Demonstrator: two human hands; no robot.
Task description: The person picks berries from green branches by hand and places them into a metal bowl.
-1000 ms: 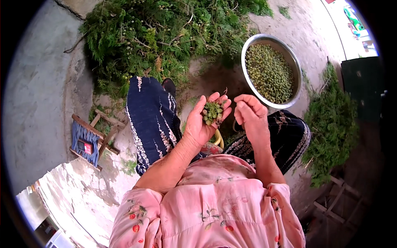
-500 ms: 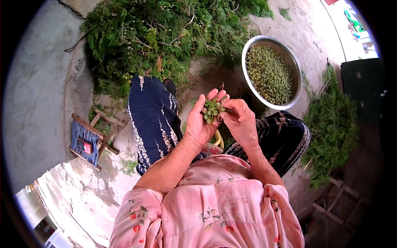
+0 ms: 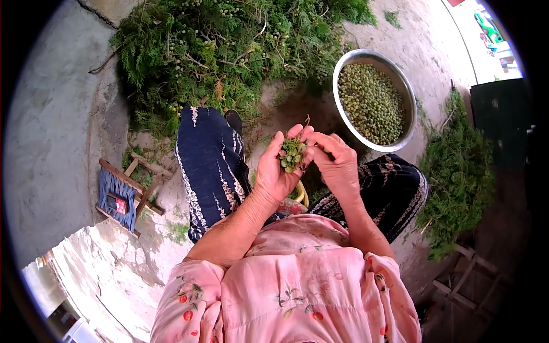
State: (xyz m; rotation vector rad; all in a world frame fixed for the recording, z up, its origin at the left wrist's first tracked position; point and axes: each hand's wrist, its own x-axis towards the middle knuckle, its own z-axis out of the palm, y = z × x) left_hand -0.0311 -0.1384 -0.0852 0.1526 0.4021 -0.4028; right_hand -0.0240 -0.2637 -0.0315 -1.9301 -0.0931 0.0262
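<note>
A small sprig of green cones [image 3: 292,153] with a reddish-brown twig lies cupped in my left hand [image 3: 273,169], palm up in front of my lap. My right hand [image 3: 338,167] is beside it, thumb and fingertips pinched together at the sprig's right edge. A bit of green, seemingly a small round cone [image 3: 328,153], shows between my right fingers. Ahead and to the right, a wide metal basin [image 3: 341,106] holds a heap of small green-yellow cones [image 3: 372,103].
A large pile of evergreen branches [image 3: 211,57] covers the ground ahead. More cut branches [image 3: 457,177] lie to the right. A wooden folding stool [image 3: 121,194] with blue webbing and a small red box on it stands at left. Something yellow and curved [image 3: 301,194] shows under my wrists.
My right fingers have curled in and shifted slightly right and down along the sprig, with green now showing between them. My left hand stays nearly in place.
</note>
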